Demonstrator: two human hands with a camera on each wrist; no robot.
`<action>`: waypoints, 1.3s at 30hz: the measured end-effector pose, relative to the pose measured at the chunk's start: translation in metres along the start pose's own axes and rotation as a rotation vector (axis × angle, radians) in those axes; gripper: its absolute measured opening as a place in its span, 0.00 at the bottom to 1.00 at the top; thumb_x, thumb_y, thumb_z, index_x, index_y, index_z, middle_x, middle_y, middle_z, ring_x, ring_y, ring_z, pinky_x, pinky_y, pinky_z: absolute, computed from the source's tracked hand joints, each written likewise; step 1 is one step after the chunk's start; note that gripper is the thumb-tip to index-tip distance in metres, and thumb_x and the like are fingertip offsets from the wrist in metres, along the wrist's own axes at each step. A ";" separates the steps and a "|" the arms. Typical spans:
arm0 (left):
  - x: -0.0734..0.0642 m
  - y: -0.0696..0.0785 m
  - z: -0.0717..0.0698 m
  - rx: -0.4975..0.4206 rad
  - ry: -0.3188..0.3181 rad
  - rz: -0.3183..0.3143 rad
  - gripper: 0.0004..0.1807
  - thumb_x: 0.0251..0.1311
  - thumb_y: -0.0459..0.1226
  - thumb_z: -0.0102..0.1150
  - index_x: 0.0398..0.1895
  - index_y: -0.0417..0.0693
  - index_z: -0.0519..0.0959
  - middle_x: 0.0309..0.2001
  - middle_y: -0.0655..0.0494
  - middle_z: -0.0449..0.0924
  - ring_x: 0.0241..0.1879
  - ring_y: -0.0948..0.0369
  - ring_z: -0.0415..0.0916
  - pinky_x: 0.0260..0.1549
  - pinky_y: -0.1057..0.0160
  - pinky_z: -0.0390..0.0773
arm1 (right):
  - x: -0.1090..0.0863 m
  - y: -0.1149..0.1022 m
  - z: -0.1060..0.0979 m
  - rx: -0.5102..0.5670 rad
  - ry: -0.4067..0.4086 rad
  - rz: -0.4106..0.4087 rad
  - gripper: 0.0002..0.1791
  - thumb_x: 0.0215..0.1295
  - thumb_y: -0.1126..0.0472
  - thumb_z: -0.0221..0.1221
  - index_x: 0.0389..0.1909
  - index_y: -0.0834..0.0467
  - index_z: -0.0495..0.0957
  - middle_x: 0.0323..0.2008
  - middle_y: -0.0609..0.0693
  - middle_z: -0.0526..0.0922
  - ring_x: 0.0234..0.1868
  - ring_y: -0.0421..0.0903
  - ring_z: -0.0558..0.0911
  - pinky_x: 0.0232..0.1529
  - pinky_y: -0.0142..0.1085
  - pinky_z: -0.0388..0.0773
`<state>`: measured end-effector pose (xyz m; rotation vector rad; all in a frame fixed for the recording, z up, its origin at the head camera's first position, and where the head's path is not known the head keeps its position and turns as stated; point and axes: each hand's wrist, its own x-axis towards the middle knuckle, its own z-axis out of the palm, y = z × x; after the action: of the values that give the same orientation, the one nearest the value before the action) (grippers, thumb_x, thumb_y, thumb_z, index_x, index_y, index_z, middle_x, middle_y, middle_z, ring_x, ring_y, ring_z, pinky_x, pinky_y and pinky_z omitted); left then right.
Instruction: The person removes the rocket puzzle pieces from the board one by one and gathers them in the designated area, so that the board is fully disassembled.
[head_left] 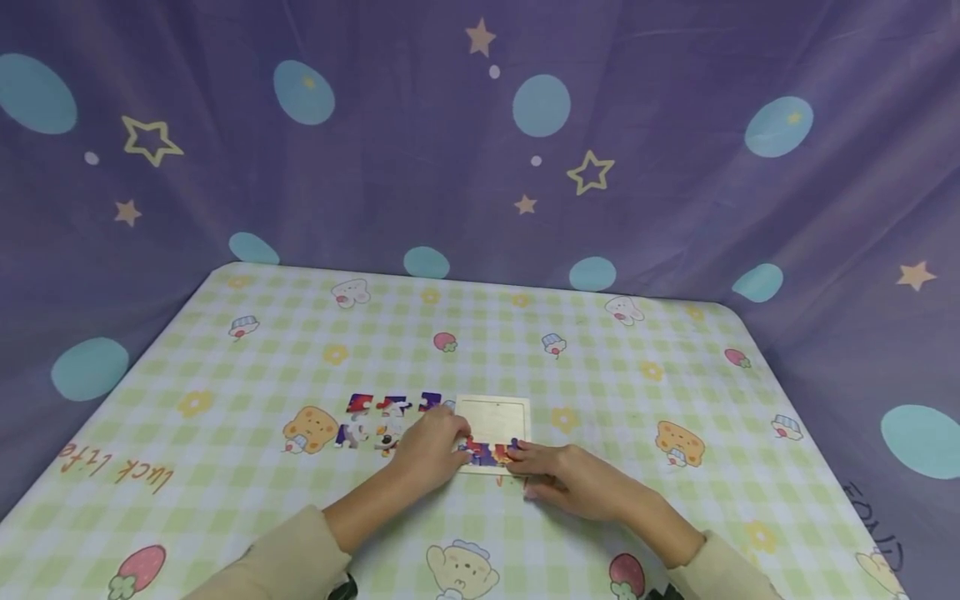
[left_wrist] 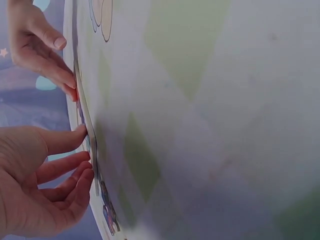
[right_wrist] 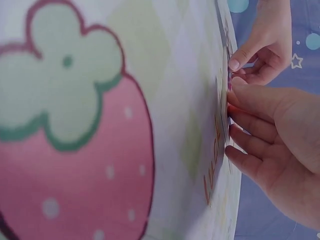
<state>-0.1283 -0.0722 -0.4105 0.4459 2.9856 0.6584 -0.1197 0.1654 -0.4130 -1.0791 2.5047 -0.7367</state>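
A shallow wooden puzzle tray (head_left: 492,401) lies on the table, with a row of colourful jigsaw pieces (head_left: 487,454) along its near side. My left hand (head_left: 429,443) grips the tray's left part, fingers curled and thumb low near the left end of the row. From the other side my right hand (head_left: 573,482) reaches in, its extended fingertips touching the pieces at the right end. The right wrist view shows the right hand (right_wrist: 285,135) with fingers spread along the tray's edge. Left of the tray lie loose jigsaw pieces (head_left: 360,403), partly hidden behind the left hand.
A checked tablecloth (head_left: 480,367) with printed strawberries, bears and cupcakes covers the table. Behind and at both sides hangs a purple curtain (head_left: 420,167) with stars and blue ovals. Pale sleeves (head_left: 288,554) cover the forearms near the front.
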 end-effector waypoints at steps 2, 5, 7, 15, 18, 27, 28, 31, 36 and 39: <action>0.000 0.001 0.001 0.001 0.004 -0.003 0.13 0.44 0.37 0.73 0.36 0.47 0.84 0.34 0.54 0.79 0.36 0.58 0.76 0.40 0.59 0.80 | -0.001 0.000 -0.001 -0.013 -0.007 -0.007 0.21 0.67 0.56 0.57 0.60 0.53 0.76 0.66 0.48 0.71 0.68 0.47 0.71 0.61 0.43 0.75; 0.000 0.003 0.001 0.002 0.005 -0.008 0.14 0.44 0.37 0.73 0.36 0.46 0.84 0.34 0.53 0.79 0.37 0.58 0.76 0.40 0.58 0.80 | -0.001 0.000 -0.002 -0.039 -0.008 -0.023 0.21 0.67 0.56 0.57 0.60 0.54 0.76 0.67 0.47 0.71 0.68 0.46 0.71 0.60 0.42 0.75; 0.001 0.004 0.001 0.001 0.005 -0.012 0.14 0.44 0.36 0.73 0.36 0.46 0.83 0.33 0.53 0.79 0.36 0.58 0.76 0.40 0.59 0.79 | -0.001 0.000 -0.003 -0.056 -0.005 -0.028 0.21 0.67 0.55 0.57 0.60 0.54 0.76 0.66 0.47 0.72 0.68 0.46 0.72 0.60 0.41 0.76; 0.002 0.006 0.000 -0.005 -0.008 -0.042 0.14 0.42 0.35 0.74 0.35 0.46 0.83 0.33 0.53 0.79 0.37 0.57 0.77 0.41 0.58 0.80 | 0.000 0.001 -0.005 -0.161 0.030 -0.053 0.19 0.66 0.55 0.58 0.57 0.55 0.78 0.62 0.51 0.77 0.63 0.47 0.77 0.59 0.41 0.76; 0.003 0.006 -0.001 -0.009 -0.017 -0.050 0.14 0.42 0.35 0.74 0.35 0.46 0.83 0.34 0.53 0.79 0.37 0.57 0.76 0.41 0.58 0.80 | 0.002 0.000 -0.006 -0.168 0.028 -0.046 0.19 0.67 0.55 0.58 0.57 0.55 0.78 0.62 0.51 0.77 0.64 0.46 0.76 0.61 0.42 0.75; 0.004 0.006 -0.001 -0.031 -0.047 -0.053 0.12 0.45 0.35 0.73 0.34 0.46 0.82 0.34 0.53 0.78 0.37 0.58 0.75 0.39 0.59 0.79 | 0.016 -0.004 -0.004 -0.205 0.057 -0.092 0.21 0.67 0.55 0.57 0.60 0.54 0.76 0.62 0.51 0.77 0.64 0.47 0.76 0.60 0.42 0.76; 0.005 0.006 -0.001 -0.035 -0.052 -0.053 0.12 0.45 0.35 0.73 0.34 0.46 0.82 0.33 0.54 0.77 0.36 0.59 0.75 0.38 0.60 0.78 | 0.018 -0.004 -0.003 -0.209 0.055 -0.096 0.21 0.67 0.55 0.57 0.60 0.55 0.76 0.62 0.51 0.76 0.64 0.47 0.76 0.60 0.42 0.75; 0.006 0.006 -0.001 -0.050 -0.068 -0.061 0.11 0.45 0.35 0.73 0.33 0.47 0.81 0.31 0.55 0.75 0.33 0.61 0.72 0.34 0.63 0.75 | 0.022 -0.005 -0.002 -0.207 0.040 -0.088 0.21 0.68 0.55 0.57 0.60 0.56 0.76 0.63 0.51 0.76 0.65 0.46 0.75 0.61 0.42 0.75; 0.007 0.004 -0.002 -0.072 -0.087 -0.064 0.12 0.45 0.35 0.73 0.32 0.47 0.80 0.29 0.56 0.73 0.30 0.63 0.68 0.30 0.66 0.71 | 0.026 -0.006 0.000 -0.190 0.013 -0.071 0.21 0.68 0.55 0.56 0.59 0.57 0.76 0.62 0.51 0.76 0.65 0.46 0.75 0.62 0.41 0.74; 0.007 0.003 -0.003 -0.084 -0.098 -0.064 0.12 0.46 0.35 0.73 0.32 0.46 0.79 0.29 0.56 0.72 0.29 0.63 0.67 0.29 0.67 0.69 | 0.027 -0.006 0.000 -0.186 0.006 -0.076 0.21 0.68 0.56 0.56 0.59 0.58 0.76 0.62 0.51 0.76 0.65 0.46 0.75 0.62 0.41 0.74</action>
<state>-0.1343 -0.0691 -0.4068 0.3642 2.8551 0.7306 -0.1341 0.1414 -0.4122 -1.2415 2.5906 -0.5358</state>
